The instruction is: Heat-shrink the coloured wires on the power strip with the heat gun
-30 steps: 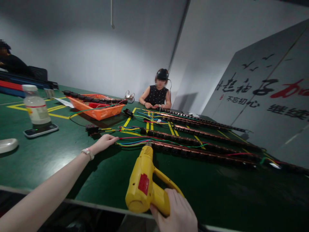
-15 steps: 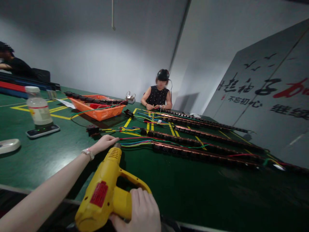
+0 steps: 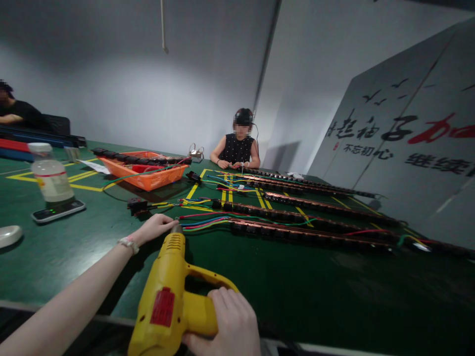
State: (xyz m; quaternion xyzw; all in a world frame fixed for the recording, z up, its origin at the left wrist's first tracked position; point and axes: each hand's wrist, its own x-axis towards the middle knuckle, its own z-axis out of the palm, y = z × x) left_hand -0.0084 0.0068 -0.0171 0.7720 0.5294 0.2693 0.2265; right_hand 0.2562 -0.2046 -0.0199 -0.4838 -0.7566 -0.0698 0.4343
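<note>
My right hand [image 3: 232, 321] is wrapped around the handle of a yellow heat gun [image 3: 168, 277] with a red label on its side. The gun's metal nozzle points away from me, at the ends of several coloured wires [image 3: 208, 222]. My left hand [image 3: 158, 227] pinches wire ends just left of the nozzle; which wires lie between the fingers is hard to see. Those wires run right into a long dark bar with copper-coloured windings [image 3: 297, 235]. Left of the wires sits a black connector block [image 3: 137, 205] with yellow leads.
More wound bars [image 3: 326, 207] lie side by side on the green table [image 3: 92, 257]. An orange basket [image 3: 148, 180] holds further bars. At left stand a bottle [image 3: 52, 178], a phone [image 3: 59, 211] and a white object [image 3: 10, 236]. Across the table sits a person [image 3: 241, 146].
The view has shifted slightly, so the table and objects appear a little further left. The heat gun's body has swung slightly right and more upright, its nozzle still beside my left fingers.
</note>
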